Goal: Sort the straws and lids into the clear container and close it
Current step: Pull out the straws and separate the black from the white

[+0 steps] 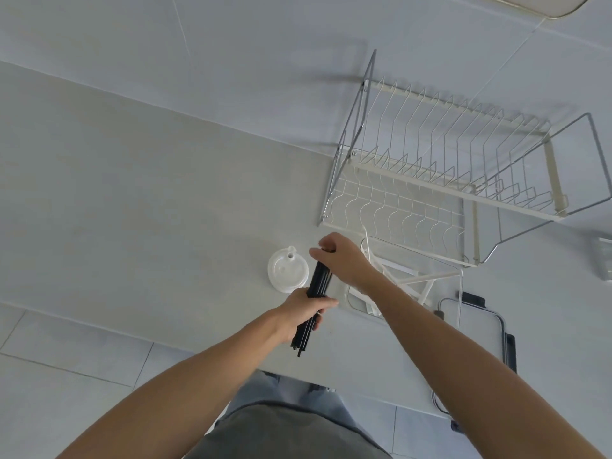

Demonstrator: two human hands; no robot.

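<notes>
Straws, black, bundled: long axis near-to-far above counter; left hand fingers wrapped low, right hand fingers pinching far tips. Clear container open, just right; white lid just left.

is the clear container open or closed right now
Open. The clear container has no cover on it, white straws lie inside, and its lid rests on the counter beside it.
</notes>
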